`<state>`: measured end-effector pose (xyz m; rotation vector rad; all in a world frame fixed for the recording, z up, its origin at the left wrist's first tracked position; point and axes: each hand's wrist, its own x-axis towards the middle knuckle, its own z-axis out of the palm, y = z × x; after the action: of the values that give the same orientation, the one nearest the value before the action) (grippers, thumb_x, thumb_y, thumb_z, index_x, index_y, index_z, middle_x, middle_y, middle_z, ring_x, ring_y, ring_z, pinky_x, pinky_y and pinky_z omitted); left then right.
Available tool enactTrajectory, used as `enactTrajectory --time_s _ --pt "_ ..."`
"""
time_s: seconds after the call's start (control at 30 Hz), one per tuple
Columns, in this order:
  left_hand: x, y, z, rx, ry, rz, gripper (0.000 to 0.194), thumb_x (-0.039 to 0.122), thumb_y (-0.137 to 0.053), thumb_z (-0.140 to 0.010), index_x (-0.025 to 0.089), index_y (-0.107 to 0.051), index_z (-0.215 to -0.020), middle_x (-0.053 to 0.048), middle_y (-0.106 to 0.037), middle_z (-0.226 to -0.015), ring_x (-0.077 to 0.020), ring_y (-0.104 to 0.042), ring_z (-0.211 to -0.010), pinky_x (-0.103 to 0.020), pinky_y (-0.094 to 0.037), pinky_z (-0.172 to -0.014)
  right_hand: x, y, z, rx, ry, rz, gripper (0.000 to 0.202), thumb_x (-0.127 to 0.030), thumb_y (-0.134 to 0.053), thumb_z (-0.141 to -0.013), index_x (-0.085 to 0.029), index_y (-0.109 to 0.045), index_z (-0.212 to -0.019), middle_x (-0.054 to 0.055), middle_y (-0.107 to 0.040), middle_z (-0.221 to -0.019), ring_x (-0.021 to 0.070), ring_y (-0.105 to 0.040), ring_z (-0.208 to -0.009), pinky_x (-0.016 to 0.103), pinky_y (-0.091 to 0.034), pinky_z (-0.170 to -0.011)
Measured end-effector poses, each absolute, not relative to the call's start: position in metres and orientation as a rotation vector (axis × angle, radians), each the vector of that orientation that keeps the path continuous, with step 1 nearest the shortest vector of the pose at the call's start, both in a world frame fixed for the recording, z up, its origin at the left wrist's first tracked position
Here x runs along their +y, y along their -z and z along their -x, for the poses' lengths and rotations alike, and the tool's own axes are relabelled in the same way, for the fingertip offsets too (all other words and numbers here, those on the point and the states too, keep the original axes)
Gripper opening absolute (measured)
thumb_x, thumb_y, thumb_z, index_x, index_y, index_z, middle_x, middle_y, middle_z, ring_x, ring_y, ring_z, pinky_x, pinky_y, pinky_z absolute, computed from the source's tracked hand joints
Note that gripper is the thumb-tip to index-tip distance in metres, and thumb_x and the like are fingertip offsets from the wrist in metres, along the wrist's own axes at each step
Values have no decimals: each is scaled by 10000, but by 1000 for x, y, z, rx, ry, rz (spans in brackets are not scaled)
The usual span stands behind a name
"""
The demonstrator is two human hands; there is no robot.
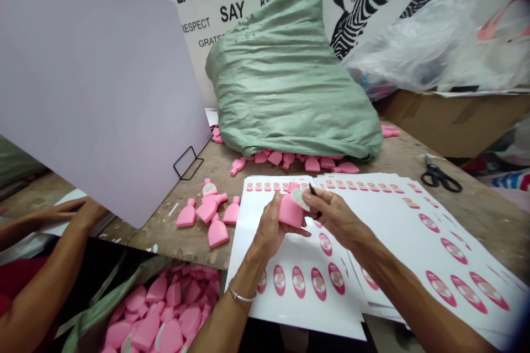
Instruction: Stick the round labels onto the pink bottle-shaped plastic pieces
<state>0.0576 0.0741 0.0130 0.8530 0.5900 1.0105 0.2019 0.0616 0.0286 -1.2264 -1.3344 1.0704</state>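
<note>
My left hand [271, 223], with a bracelet at its wrist, is closed around a pink bottle-shaped piece [291, 210] above the sticker sheets. The fingers of my right hand [331, 212] pinch a pale oval sticker [300, 199] against the upper right of that piece. A thin black tool [313, 198] is also held in my right hand. Beneath both hands lies a white sheet [290, 309] with rows of pink oval stickers, and a second stack of sheets [389, 215] is to its right. Several pink pieces [217, 231] rest on the table left of the sheets.
A green sack [290, 77] stands at the back over more pink pieces. Black scissors [441, 176] lie at the right. A large pale board [95, 83] stands at the left, near another person's arms [53, 265]. Below the table edge, an open sack holds pink pieces [165, 314].
</note>
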Motion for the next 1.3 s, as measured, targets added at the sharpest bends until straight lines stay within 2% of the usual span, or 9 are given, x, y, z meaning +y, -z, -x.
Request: enactTrajectory --time_s 0.07,0.27,0.4,0.57,0.83,1.13,1.2,1.3 --pt "73 -12 -57 559 -993 -826 531 538 -447 -872 56 -644 -972 -124 -649 -775 -191 -615 -670 -359 -583 -568 62 -31 -202 -1274 -1115 1200 330 -506 -581 -798 -179 -543 -786 -18 -490 -655 102 -437 -577 238 -404 -547" --pt "71 -15 -58 627 -991 -747 532 529 -419 -887 56 -639 -993 -125 -653 -793 -208 -628 -677 -394 -586 -576 48 -39 -195 -1397 -665 1361 311 -480 -585 -802 -189 -528 -708 -15 -466 -633 102 -395 -568 226 -369 -511" --pt "71 -17 -58 606 -971 -728 559 562 -366 -894 83 -633 -1000 -120 -662 -814 -205 -638 -702 -389 -588 -617 42 -38 -192 -1460 -550 1387 248 -430 -569 -829 -201 -544 -738 -15 -500 -632 105 -412 -560 227 -383 -523" --pt "71 -17 -58 571 -955 -711 554 563 -338 -904 106 -626 -1023 -124 -677 -895 -217 -655 -792 -402 -583 -701 41 -32 -190 -1492 -523 1376 208 -399 -575 -830 -196 -559 -784 0 -555 -680 117 -467 -598 232 -406 -555" --pt "70 -20 -59 575 -946 -722 554 552 -324 -912 97 -625 -1010 -120 -679 -864 -228 -659 -806 -420 -582 -698 38 -33 -190 -1546 -537 1373 214 -386 -560 -847 -185 -547 -774 -9 -541 -670 110 -467 -607 222 -408 -568" --pt "71 -17 -57 549 -925 -746 538 572 -397 -876 102 -639 -974 -116 -670 -845 -237 -647 -806 -438 -576 -694 41 -30 -189 -1570 -525 1370 178 -349 -563 -851 -185 -549 -783 -20 -538 -682 100 -464 -616 215 -394 -571" --pt "71 -18 -56 529 -922 -778 481 535 -451 -866 100 -634 -962 -117 -660 -873 -235 -636 -823 -431 -575 -695 41 -30 -189 -1573 -525 1370 180 -347 -562 -853 -184 -546 -777 -19 -540 -679 100 -465 -613 217 -393 -567" --pt "69 -20 -53 479 -918 -853 272 343 -604 -809 122 -607 -968 -71 -632 -864 -188 -617 -792 -413 -571 -719 40 -29 -189 -1592 -521 1372 184 -354 -538 -870 -187 -542 -792 -13 -550 -683 105 -475 -614 224 -405 -570"
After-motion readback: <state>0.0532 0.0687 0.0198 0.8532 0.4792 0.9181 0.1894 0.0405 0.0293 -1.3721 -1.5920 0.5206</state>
